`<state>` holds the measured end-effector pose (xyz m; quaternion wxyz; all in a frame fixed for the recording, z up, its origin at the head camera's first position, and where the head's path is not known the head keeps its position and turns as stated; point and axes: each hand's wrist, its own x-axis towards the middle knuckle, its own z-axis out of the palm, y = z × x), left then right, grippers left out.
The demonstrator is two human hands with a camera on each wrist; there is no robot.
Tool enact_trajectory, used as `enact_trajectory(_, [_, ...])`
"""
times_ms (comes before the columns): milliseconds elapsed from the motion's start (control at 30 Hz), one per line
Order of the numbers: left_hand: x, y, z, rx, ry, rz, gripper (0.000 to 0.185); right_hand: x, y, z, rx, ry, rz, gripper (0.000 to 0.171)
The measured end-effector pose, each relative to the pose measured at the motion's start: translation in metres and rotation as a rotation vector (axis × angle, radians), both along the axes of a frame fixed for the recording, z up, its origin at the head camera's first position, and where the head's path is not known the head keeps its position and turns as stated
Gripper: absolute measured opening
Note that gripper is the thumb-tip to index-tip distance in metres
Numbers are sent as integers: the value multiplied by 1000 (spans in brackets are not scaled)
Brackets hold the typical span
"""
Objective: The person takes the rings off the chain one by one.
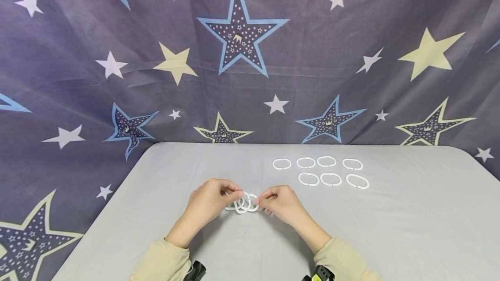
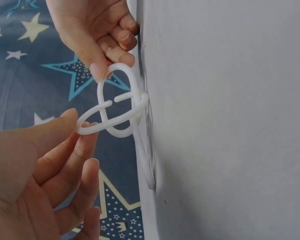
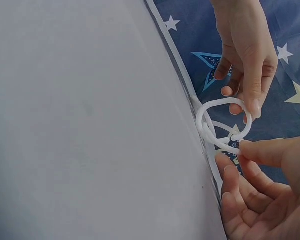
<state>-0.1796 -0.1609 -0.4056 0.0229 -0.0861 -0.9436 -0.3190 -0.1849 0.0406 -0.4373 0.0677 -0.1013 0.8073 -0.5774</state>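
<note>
Left hand [image 1: 208, 200] and right hand [image 1: 282, 203] are each pinching one end of a cluster of linked rings [image 1: 243, 203], holding it just above the near middle of the table [image 1: 410, 229]. Seven loose rings [image 1: 320, 171] are lying in two rows farther back, to the right. A grey cloth is covering the table; a star-printed backdrop [image 1: 238, 34] is hanging behind. No legible writing.
</note>
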Motion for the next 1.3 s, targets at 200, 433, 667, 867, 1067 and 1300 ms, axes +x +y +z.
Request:
enact_trajectory(200, [0, 0, 1, -1, -2, 7, 7, 0, -1, 0, -8, -5, -2, 9])
enact_trajectory(433, [0, -2, 1, 7, -22, -8, 9, 1, -1, -1, -10, 0, -2, 9])
enact_trajectory(667, [-1, -3, 1, 10, -73, -19, 7, 0, -1, -1, -6, -4, -2, 10])
enact_trajectory(867, [-2, -4, -6, -19, -75, -21, 10, 0, -1, 0, -2, -2, 1, 9])
enact_trajectory(1067, [-2, -5, -8, -51, -77, -16, 7, 2, -1, 2, -6, -6, 13, 9])
enact_trajectory(1300, [0, -5, -7, -75, -64, -17, 4, 2, -1, 2, 11, 13, 18, 6])
